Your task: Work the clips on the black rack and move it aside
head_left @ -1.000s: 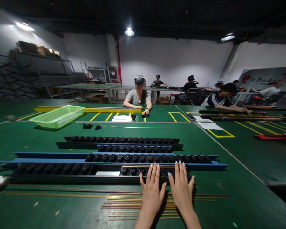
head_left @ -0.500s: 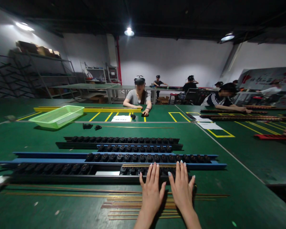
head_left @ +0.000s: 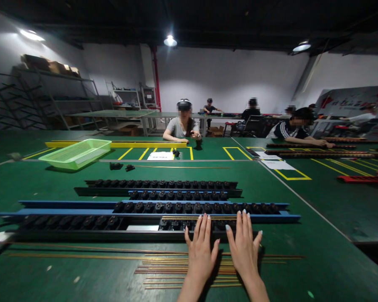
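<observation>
black channel (head_left: 82, 237), black parts (head_left: 89, 222) inside, rods (head_left: 181, 218) atop

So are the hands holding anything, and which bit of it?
Nothing looks gripped. The left hand and right hand are open, fingertips at the thin golden rods along the black rail; I can't tell whether they press.

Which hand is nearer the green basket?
Left. The left hand, at the front black rail, lies right of the green basket, nearer the camera; the right hand is farther right.
</observation>
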The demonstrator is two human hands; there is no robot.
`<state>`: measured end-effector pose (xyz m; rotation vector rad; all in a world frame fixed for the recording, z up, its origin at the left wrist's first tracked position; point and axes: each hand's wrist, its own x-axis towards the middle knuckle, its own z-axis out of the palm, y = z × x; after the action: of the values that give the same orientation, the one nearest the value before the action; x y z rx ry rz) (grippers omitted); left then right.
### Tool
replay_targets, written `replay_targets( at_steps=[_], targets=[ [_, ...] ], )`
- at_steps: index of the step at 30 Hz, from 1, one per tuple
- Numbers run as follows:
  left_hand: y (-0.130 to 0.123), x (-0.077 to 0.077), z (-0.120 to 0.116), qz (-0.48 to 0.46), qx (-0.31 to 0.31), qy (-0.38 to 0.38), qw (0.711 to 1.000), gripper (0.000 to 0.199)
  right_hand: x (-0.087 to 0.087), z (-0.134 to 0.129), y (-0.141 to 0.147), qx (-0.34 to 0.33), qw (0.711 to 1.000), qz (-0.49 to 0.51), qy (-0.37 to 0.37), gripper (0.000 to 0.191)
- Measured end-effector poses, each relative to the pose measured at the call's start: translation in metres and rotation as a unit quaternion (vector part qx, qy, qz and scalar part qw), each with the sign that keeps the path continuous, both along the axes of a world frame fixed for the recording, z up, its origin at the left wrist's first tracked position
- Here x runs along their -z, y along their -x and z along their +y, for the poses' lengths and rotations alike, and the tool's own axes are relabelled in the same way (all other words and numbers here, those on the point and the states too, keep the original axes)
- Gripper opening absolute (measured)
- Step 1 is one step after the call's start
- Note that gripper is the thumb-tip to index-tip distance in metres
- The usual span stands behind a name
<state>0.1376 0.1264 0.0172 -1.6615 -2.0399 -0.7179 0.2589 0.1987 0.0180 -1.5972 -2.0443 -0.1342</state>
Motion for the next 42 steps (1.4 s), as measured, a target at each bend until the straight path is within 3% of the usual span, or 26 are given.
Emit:
replay_targets(
  at_steps=[7, 11, 18, 28, 32, 42],
  targets=[
    [0.000, 0.002, 0.001, 0.002, -0.003, 0.004, 1.000, 0.063, 0.008, 0.001, 0.001, 0.008, 1.000, -0.006, -0.001, 0.074],
    [0.000, 0.002, 0.001, 0.003, -0.002, 0.004, 1.000, 0.062, 0.005, 0.001, 0.001, 0.012, 1.000, -0.002, 0.005, 0.074],
    [0.000, 0.002, 0.001, -0.002, -0.001, 0.004, 1.000, 0.061, -0.002, -0.005, 0.004, -0.056, 0.998, -0.011, 0.025, 0.069],
    [0.000, 0.005, 0.002, -0.004, 0.001, 0.004, 1.000, 0.060, -0.004, -0.008, 0.006, -0.053, 0.998, -0.003, 0.030, 0.068],
    [0.001, 0.007, 0.003, 0.001, 0.003, -0.005, 1.000, 0.061, -0.006, -0.013, 0.010, -0.092, 0.995, -0.022, 0.025, 0.064],
    [0.001, -0.001, 0.000, -0.002, 0.008, -0.013, 1.000, 0.059, -0.003, -0.014, 0.013, -0.102, 0.994, -0.032, 0.020, 0.061]
  ],
)
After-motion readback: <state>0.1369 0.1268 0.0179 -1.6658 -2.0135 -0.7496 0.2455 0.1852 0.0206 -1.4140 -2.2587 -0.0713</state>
